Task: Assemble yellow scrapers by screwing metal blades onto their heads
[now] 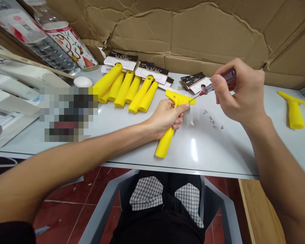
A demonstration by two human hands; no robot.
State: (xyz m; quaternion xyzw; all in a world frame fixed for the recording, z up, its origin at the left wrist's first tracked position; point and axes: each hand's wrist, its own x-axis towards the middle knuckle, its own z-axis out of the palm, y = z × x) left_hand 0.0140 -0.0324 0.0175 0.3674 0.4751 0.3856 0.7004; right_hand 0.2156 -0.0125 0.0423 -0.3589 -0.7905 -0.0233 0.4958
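Observation:
My left hand (169, 117) is wrapped round the neck of a yellow scraper (165, 144), whose wide head points away from me and whose hollow handle points toward me. In my right hand (240, 89) is a screwdriver (227, 77) with a dark translucent handle. Its tip meets the right part of the scraper's head, near the left thumb. Several small screws (211, 120) lie loose on the table to the right of the scraper. A clear strip shows along the head's far edge.
Several yellow scrapers (124, 89) with black and white header cards (152, 72) lie at the back. Another yellow scraper head (296, 113) lies far right. Plastic bottles (66, 44) and white packages (12, 88) crowd the left. Cardboard (193, 30) walls the rear of the table (218, 152).

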